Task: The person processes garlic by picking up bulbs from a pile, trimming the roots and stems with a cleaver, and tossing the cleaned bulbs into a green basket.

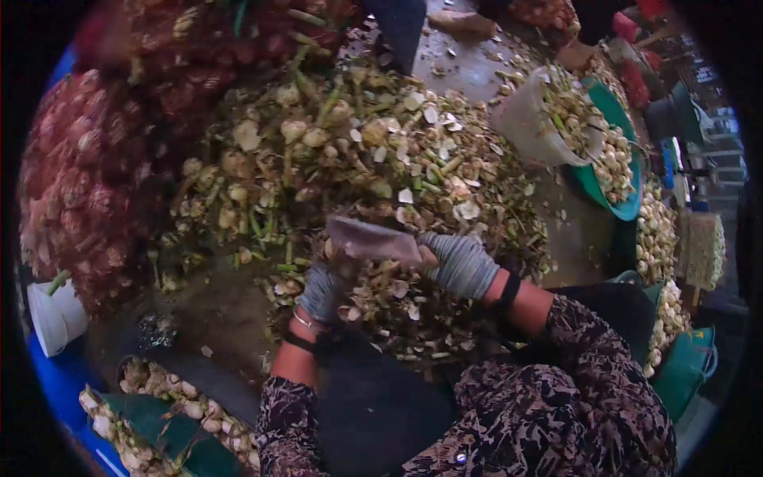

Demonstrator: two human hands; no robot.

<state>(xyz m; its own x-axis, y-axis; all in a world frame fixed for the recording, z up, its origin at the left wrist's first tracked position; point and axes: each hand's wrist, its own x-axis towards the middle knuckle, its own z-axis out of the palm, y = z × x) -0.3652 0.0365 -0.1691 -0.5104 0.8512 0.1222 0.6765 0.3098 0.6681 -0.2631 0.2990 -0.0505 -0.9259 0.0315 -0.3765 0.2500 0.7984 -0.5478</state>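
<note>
My right hand (pixel 461 262), in a grey knit glove with a dark band at the wrist, is closed on one end of a broad flat blade (pixel 373 241). The blade lies crosswise in front of me and points left. My left hand (pixel 321 291), gloved the same way, is at the blade's other end with its fingers curled. The blade and blur hide most of those fingers and whatever is in them. Just beyond both hands rises a heap of garlic bulbs (pixel 294 129), cut stems and loose skins, which also spreads below the blade.
Red mesh sacks of garlic (pixel 83 183) stand at the left, near a white pail (pixel 57 318). A whitish bucket of trimmings (pixel 528 119) leans by a green basin (pixel 628 205) holding bulbs. More garlic (pixel 658 238) lies at the right, with a green bucket (pixel 685 370).
</note>
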